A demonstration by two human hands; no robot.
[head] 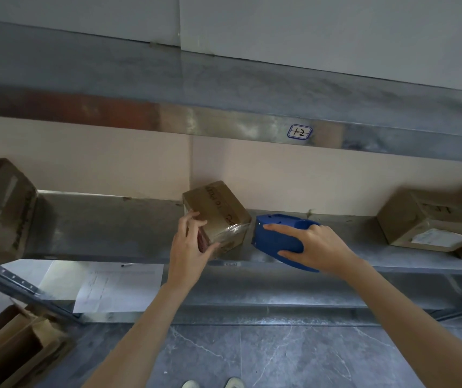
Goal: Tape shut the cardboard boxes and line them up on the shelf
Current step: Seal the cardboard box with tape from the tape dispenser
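Two hands work mid-frame on the shelf (112, 228): left hand (189, 247) grasps the small box (218, 217), right hand (316, 245) clutches the blue tape dispenser (277, 233).

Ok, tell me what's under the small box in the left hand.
The metal shelf lies under the small box, which the left hand grips. The hand and box hide whether its base rests flat there.

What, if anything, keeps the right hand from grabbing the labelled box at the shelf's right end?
Probably yes on reach: bare shelf runs to the labelled box. But the right hand grips the blue tape dispenser, fingers occupied.
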